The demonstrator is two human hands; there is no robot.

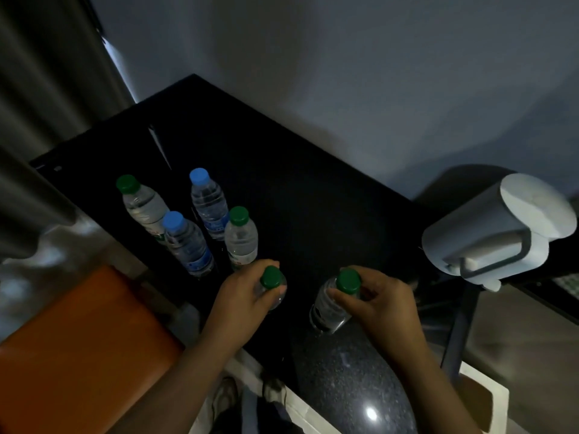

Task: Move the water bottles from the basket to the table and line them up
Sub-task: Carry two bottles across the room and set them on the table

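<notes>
Left hand point(241, 296) grasps a green-cap bottle point(272, 285) by the neck; right hand point(380, 297) grasps another green-cap bottle point(333, 303), both at the near edge of the black table point(313, 195). Beyond the left-hand bottle, four bottles point(194, 220) stand loosely clustered. Best set both upright in line with the cluster, then let go gently. Kettle point(498, 227) sits off right.
</notes>
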